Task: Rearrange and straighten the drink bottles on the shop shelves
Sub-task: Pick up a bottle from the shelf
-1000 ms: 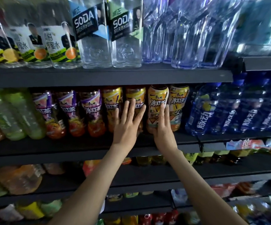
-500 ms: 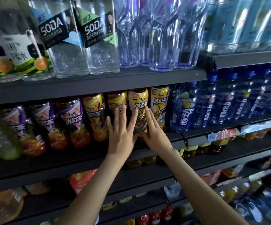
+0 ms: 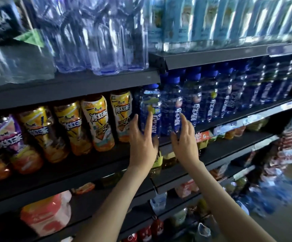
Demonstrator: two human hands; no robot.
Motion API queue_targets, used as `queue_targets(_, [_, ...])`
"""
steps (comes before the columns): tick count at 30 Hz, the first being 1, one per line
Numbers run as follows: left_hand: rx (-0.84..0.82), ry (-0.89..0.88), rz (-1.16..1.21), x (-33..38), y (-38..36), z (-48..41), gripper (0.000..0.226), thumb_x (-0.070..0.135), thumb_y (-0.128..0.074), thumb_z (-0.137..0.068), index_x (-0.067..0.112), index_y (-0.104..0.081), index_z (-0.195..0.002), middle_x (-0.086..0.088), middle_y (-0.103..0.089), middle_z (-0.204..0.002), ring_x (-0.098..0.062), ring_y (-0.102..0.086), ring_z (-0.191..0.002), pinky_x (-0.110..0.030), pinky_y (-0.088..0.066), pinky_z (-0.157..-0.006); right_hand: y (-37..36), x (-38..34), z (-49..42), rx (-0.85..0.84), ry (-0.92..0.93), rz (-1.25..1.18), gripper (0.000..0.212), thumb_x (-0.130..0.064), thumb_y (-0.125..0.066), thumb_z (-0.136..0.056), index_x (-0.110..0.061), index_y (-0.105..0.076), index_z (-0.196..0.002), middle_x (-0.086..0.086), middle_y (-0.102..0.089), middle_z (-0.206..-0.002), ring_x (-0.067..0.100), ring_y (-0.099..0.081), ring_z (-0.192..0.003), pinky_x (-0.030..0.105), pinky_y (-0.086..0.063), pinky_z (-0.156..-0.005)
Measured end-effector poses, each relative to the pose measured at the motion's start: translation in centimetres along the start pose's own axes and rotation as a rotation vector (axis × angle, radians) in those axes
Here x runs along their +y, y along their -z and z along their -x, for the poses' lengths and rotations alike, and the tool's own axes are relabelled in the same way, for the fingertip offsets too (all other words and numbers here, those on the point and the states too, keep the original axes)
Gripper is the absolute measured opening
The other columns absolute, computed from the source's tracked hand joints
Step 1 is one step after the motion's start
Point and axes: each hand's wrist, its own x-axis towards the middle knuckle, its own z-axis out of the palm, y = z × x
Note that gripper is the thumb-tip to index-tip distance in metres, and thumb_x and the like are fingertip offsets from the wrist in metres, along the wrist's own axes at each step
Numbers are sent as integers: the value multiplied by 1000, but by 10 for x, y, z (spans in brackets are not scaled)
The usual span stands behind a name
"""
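A row of blue sports-drink bottles stands on the middle shelf (image 3: 229, 123). My left hand (image 3: 142, 138) reaches up with straight, spread fingers that touch the leftmost blue bottle (image 3: 150, 105). My right hand (image 3: 185, 138) has its fingers up against the second blue bottle (image 3: 172, 102), with the thumb low at that bottle's left side. Left of them stand yellow iced-tea bottles (image 3: 96, 123) and one with a purple label (image 3: 5, 135), all leaning.
Clear water bottles (image 3: 96, 41) and pale blue-green packs (image 3: 211, 20) fill the shelf above. The dark edge of that upper shelf (image 3: 71, 91) overhangs the bottle caps. Lower shelves hold orange packs (image 3: 45, 213), small bottles and red cans. The floor lies at the right.
The view has swung right. Both hands have left the yellow iced-tea bottles and moved right onto the blue bottles.
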Motion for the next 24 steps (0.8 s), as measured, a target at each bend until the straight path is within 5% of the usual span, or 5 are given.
queue_targets(2, [6, 153, 35, 14, -14, -7, 85, 17, -71, -82, 17, -20, -151, -28, -32, -142, -41, -33, -132, -47, -37, -106, 5, 18, -11, -44, -47, -5, 66, -15, -52, -95, -6, -16, -150, 18, -35, -143, 32, -33, -132, 44, -38, -104])
queue_targets(6, [-21, 409, 166, 30, -31, -21, 96, 22, -67, -87, 32, 8, -145, -20, -49, -122, -30, -55, -103, -23, -40, -76, 4, 36, -34, -208, -61, -65, 80, -20, -53, -95, -15, 3, -152, 12, -31, -148, 26, -33, -133, 34, -40, -98])
queue_targets(16, [43, 502, 38, 47, -43, -27, 97, 25, -66, -87, 29, 11, -145, -18, -49, -112, -28, -56, -88, -19, -33, -64, -11, 36, -46, -162, -54, -136, 82, -20, -63, -88, -7, -10, -149, 19, -43, -126, 35, -44, -113, 44, -44, -93])
queue_targets(19, [46, 486, 46, 49, -44, -27, 96, 22, -66, -88, 23, 8, -149, -18, -46, -117, -29, -53, -97, -18, -34, -69, -13, 35, -46, -157, -53, -131, 82, -22, -62, -89, -7, -9, -150, 18, -42, -127, 34, -43, -114, 39, -40, -95])
queue_targets(24, [181, 307, -141, 65, -57, -23, 85, 19, -69, -83, 10, -15, -149, -26, -22, -148, -42, -27, -135, -44, -28, -110, 6, 44, -45, -181, 8, -237, 74, -17, -57, -92, -9, -11, -150, 16, -40, -134, 30, -41, -122, 39, -41, -100])
